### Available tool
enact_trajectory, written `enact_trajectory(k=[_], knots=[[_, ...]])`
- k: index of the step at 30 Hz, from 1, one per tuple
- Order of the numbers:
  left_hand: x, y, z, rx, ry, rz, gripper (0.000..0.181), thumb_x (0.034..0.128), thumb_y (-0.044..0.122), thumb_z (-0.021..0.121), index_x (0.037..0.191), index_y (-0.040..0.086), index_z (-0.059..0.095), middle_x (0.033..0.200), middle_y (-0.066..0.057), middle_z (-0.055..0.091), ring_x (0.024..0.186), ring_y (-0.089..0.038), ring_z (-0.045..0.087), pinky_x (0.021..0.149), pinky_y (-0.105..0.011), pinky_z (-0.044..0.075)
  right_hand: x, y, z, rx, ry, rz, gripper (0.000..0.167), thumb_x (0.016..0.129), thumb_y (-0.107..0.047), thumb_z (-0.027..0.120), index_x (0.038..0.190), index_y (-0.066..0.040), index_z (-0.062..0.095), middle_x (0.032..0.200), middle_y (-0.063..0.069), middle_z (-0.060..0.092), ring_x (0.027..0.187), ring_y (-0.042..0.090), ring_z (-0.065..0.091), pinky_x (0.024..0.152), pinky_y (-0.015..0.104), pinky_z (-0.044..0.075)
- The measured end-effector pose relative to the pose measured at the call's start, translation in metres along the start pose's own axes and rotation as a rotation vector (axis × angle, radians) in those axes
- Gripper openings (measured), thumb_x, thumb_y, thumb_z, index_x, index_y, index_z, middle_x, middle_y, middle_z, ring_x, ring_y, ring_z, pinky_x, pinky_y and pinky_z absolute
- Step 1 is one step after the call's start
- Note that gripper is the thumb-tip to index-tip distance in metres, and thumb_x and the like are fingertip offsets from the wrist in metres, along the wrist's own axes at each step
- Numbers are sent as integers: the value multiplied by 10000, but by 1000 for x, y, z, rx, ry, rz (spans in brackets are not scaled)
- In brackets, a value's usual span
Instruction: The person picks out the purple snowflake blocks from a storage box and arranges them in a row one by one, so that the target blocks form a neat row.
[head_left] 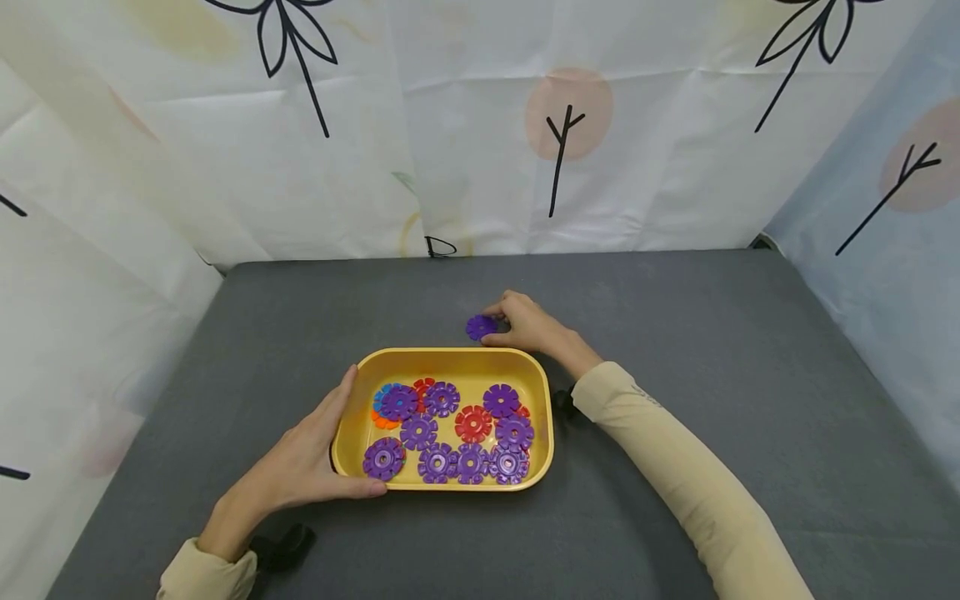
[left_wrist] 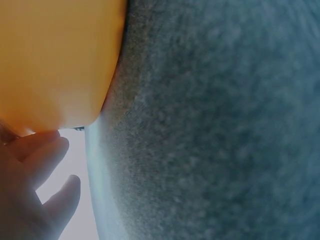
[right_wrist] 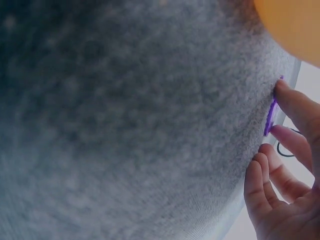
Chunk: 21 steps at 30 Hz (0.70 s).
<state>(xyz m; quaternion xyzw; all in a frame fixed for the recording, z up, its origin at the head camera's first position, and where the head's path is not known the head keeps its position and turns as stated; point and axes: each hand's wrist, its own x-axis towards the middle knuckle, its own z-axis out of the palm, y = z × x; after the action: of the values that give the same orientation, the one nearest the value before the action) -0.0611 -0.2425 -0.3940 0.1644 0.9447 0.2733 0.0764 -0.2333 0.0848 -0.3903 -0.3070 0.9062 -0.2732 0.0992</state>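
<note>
A yellow tray (head_left: 442, 360) holds several flower-shaped plastic discs, mostly purple (head_left: 418, 432), with red (head_left: 473, 424), blue and orange ones among them. My left hand (head_left: 311, 458) grips the tray's left end, its thumb along the front rim and its fingers at the left side. In the left wrist view, fingers (left_wrist: 42, 157) touch the tray's wall. Just behind the tray, my right hand (head_left: 525, 323) holds a purple flower disc (head_left: 480, 327) by its edge between thumb and finger. The right wrist view shows that disc (right_wrist: 270, 117) edge-on, close to the table surface.
A grey table (head_left: 675, 333) lies under everything, running back to a white printed cloth (head_left: 480, 167). More cloth hangs at the left and right sides. Dark wrist straps (head_left: 283, 550) sit near both sleeves.
</note>
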Motion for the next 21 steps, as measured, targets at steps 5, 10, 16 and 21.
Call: enact_trajectory(k=[5,10,16,21], knots=[[0,2,1,7,9,7,1414,679,621,875,1659,207,-57,1650,-190,289,1291,-331,554,908,-415,595,2,-1,1,-26,4,7,462,963,-216,725,1349,25,644,1067,198,600,952,269,554,801,324,456],[0,3,2,-5,18,1,1422,675,603,885,1658,210,-63,1644,-184,301,1282,-325,559,914,-435,596,4,0,3,-54,24,-11,459,958,-213,731,1347,17,650,1043,195,610,883,236,507,770,306,424],[0,4,5,-10,19,-3,1424,675,611,881,1658,199,-64,1630,-186,319,1270,-324,570,919,-476,594,3,0,0,-60,26,7,463,960,-226,729,1354,2,650,1072,200,614,919,259,538,795,338,452],[-1,3,5,-11,22,-12,1420,675,612,880,1660,188,-52,1618,-185,335,1259,-317,576,922,-488,593,-2,-6,-17,-54,57,47,444,970,-223,712,1361,-22,650,1161,214,611,1050,334,589,871,423,511]])
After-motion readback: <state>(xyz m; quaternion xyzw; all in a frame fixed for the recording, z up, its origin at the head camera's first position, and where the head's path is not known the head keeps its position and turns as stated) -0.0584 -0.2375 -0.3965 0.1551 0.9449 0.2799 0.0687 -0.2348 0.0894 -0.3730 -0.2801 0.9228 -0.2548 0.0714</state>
